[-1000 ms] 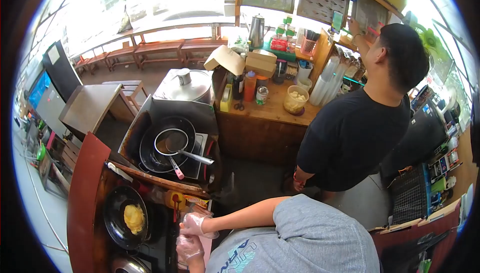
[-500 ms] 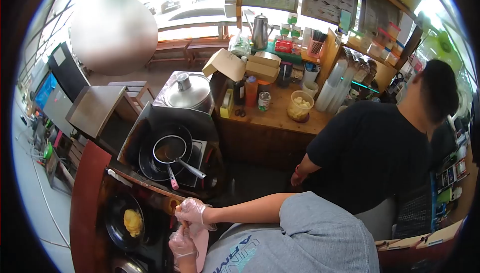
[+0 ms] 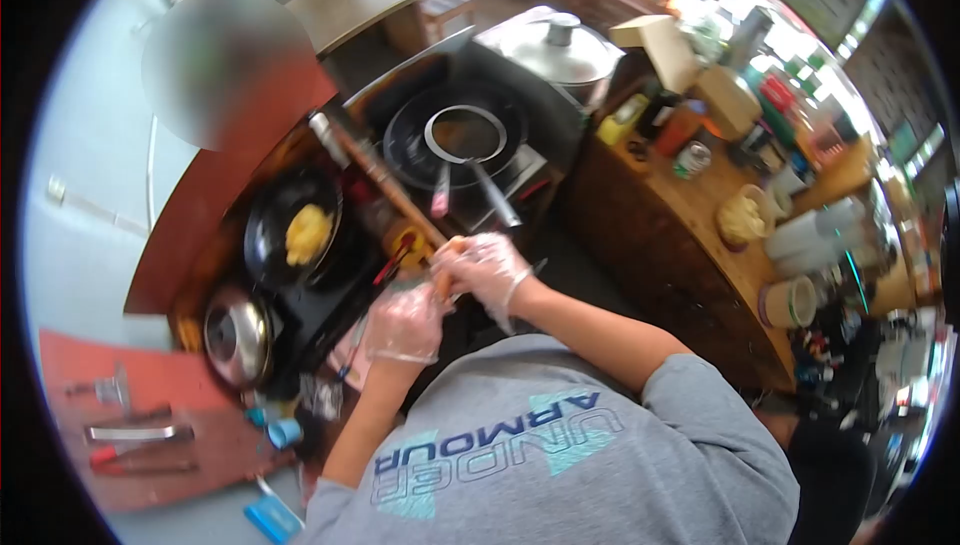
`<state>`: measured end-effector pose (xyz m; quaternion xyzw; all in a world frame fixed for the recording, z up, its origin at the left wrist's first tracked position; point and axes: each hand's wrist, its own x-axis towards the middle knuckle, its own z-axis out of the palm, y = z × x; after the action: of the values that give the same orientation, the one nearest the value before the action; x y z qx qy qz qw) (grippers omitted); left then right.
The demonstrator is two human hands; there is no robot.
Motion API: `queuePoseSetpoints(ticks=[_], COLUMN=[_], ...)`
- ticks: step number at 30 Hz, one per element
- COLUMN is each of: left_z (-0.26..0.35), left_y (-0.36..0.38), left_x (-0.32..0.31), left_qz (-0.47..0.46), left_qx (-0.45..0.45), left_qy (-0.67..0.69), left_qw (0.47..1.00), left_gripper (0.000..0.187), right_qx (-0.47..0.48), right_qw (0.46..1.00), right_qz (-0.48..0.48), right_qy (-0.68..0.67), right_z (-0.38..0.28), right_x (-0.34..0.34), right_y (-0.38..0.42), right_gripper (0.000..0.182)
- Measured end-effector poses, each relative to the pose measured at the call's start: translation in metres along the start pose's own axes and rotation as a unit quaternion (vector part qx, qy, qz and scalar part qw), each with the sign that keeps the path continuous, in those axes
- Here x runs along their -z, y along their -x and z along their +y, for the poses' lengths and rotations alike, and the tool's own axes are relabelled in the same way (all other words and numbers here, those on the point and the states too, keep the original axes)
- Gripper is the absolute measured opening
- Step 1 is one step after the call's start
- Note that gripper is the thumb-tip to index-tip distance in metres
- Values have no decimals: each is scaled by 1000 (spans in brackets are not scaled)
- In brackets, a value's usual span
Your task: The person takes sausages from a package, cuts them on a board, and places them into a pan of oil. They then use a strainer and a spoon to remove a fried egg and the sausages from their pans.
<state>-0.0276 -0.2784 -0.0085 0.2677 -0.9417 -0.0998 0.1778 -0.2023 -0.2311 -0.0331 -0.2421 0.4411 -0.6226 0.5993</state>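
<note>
Clear plastic gloves cover both my hands, which meet in front of my grey shirt. My left hand (image 3: 405, 320) is closed around the lower end of a short orange-brown, sausage-like piece of food (image 3: 443, 283). At its upper end my right hand (image 3: 485, 267) is closed too, fingers pinched on it. Most of the piece is hidden by the gloves. Just beyond my hands is a yellow container (image 3: 408, 245) with something red at it. To the left, a yellow egg-like portion (image 3: 309, 235) lies in a black frying pan (image 3: 262, 245).
A strainer (image 3: 466, 135) rests over a dark wok (image 3: 400, 140) ahead. Behind it stands a lidded silver pot (image 3: 560, 50). A metal lid (image 3: 238, 337) sits at the left, near tongs (image 3: 135, 433) on a red surface. Bottles and boxes crowd the wooden counter (image 3: 640, 190) at right.
The view has swung round, bringing the red surface with tongs into sight and the co-worker mostly out of it. My hands remain together on the piece of food.
</note>
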Motion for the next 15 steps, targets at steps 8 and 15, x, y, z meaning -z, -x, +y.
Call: queuePoseSetpoints(ticks=[8,15], left_z=[1,-7], left_y=[26,48], left_x=[7,2], left_qz=[85,85], left_qx=[159,412], left_qy=[168,628], left_qw=[969,655], left_gripper=[15,36], right_qx=[-71,-72], right_qw=[982,959], right_qz=[-130,-175], right_qy=[-115,-213], right_z=[1,13], right_x=[-7,-23], right_y=[0,-4], right_gripper=[20,26])
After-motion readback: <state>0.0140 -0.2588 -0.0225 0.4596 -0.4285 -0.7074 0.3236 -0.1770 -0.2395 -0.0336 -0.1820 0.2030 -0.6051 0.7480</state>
